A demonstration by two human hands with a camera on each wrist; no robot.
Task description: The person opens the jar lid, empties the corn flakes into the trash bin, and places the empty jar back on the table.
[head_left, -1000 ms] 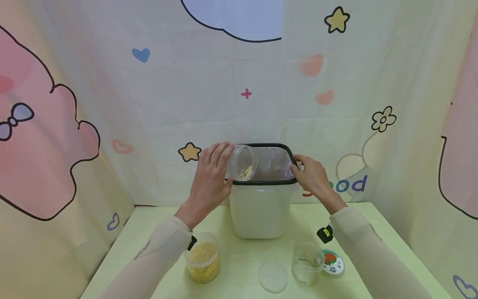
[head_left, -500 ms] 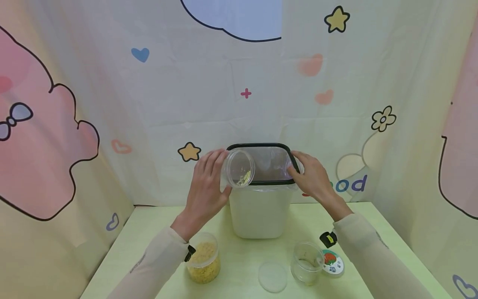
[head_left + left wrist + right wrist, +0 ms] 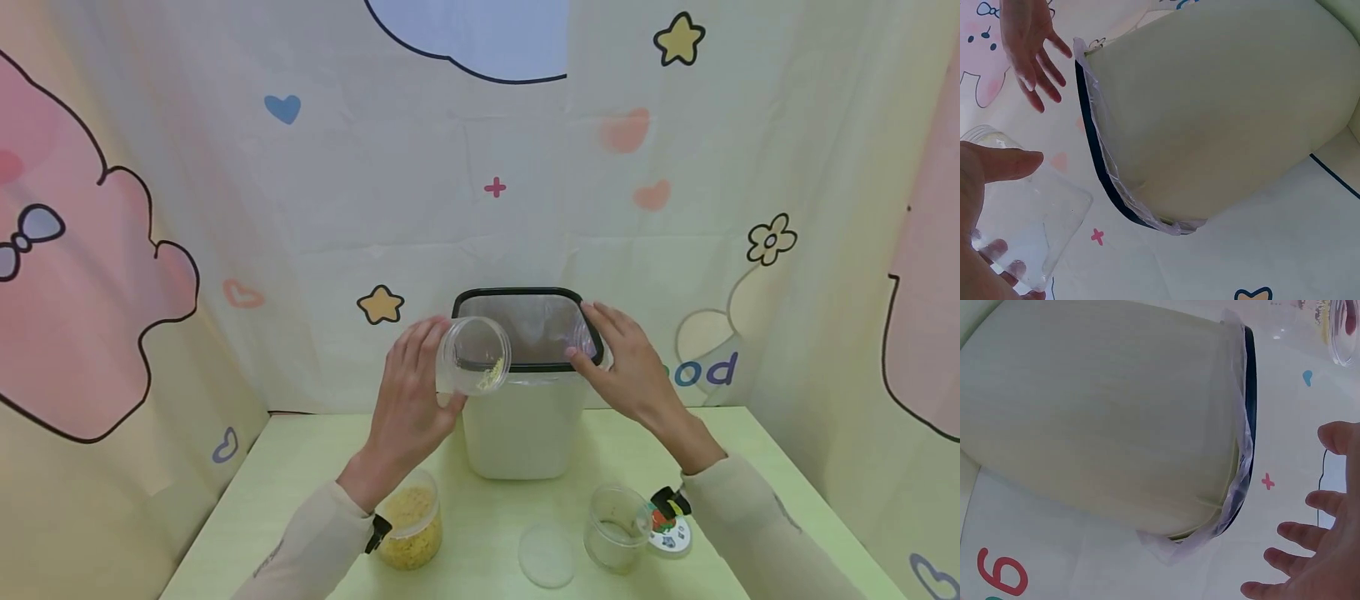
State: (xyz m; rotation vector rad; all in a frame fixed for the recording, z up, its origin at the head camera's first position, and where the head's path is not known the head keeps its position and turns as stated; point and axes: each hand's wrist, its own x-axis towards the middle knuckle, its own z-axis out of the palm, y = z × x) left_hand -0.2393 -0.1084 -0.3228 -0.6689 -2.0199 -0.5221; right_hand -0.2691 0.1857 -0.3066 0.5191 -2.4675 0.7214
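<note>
My left hand (image 3: 408, 387) grips a clear plastic jar (image 3: 472, 346) by its side. The jar is tilted with its mouth facing me, and a few yellow crumbs cling low inside it. It overlaps the left front of a pale waste bin (image 3: 521, 429), which has a black rim and a clear liner bag. Across the bin, my right hand (image 3: 630, 367) is by the rim's right side with fingers spread. In the right wrist view those fingers (image 3: 1300, 534) stand apart from the rim and hold nothing.
Below my left wrist stands a clear tub of yellow crumbs (image 3: 412, 529). A translucent round lid (image 3: 546, 556), another clear jar (image 3: 611, 537) and a printed lid (image 3: 675, 537) sit toward the front right. A patterned cloth (image 3: 337, 200) hangs close behind the bin.
My left hand has drawn the jar down and toward me, away from over the bin's opening. My right hand has let go of the bin's rim and spread its fingers.
</note>
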